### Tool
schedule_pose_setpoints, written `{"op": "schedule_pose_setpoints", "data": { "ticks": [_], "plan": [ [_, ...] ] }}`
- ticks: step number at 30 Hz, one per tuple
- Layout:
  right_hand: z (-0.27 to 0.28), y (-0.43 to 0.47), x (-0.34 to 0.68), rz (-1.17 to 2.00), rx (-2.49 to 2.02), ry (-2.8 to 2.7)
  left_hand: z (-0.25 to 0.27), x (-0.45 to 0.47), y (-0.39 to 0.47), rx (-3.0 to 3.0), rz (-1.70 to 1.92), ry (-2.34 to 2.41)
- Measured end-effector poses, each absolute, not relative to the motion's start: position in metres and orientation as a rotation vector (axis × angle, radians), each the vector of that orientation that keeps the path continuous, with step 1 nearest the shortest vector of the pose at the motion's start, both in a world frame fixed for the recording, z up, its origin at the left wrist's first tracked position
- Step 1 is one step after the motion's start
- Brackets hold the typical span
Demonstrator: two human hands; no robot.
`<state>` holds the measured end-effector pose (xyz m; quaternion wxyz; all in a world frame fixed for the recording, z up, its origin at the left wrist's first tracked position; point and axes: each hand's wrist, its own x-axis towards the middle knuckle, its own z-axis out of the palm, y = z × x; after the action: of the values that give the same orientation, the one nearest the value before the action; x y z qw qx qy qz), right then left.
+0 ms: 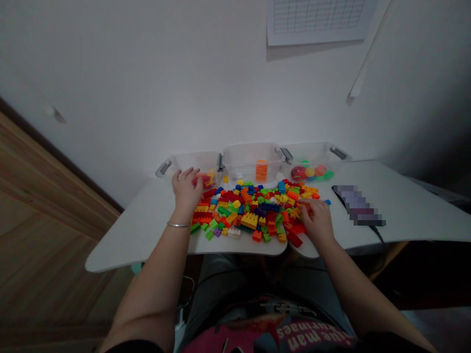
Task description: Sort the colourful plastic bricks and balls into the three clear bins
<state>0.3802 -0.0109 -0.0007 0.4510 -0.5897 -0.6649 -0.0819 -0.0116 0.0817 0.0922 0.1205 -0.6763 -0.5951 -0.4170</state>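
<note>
A heap of toy building bricks in many colours spreads over the white table. My left hand, fingers apart, is at the front of the left clear bin; red and yellow pieces show beside its fingers. At the heap's right side, my right hand has its thumb and fingers curled in among orange and red bricks. Its fingertips are partly hidden, so what they pinch is unclear. The middle clear bin holds an orange block stack.
The right clear bin contains a red spotted toy and several round coloured pieces. A phone with a cable lies on the table's right part. Behind the bins rises a white wall; wooden panelling stands at left.
</note>
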Motion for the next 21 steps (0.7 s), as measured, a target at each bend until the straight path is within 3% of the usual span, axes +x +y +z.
{"op": "schedule_pose_setpoints", "data": {
  "ticks": [11, 21],
  "plan": [
    [-0.005, -0.010, 0.382, -0.162, -1.472, -1.635, 0.040, 0.082, -0.022, -2.382, -0.930, -1.551],
    [-0.008, -0.009, 0.379, -0.211, -1.476, -1.836, 0.025, 0.085, -0.029, -2.371, -0.810, -1.540]
  ]
}}
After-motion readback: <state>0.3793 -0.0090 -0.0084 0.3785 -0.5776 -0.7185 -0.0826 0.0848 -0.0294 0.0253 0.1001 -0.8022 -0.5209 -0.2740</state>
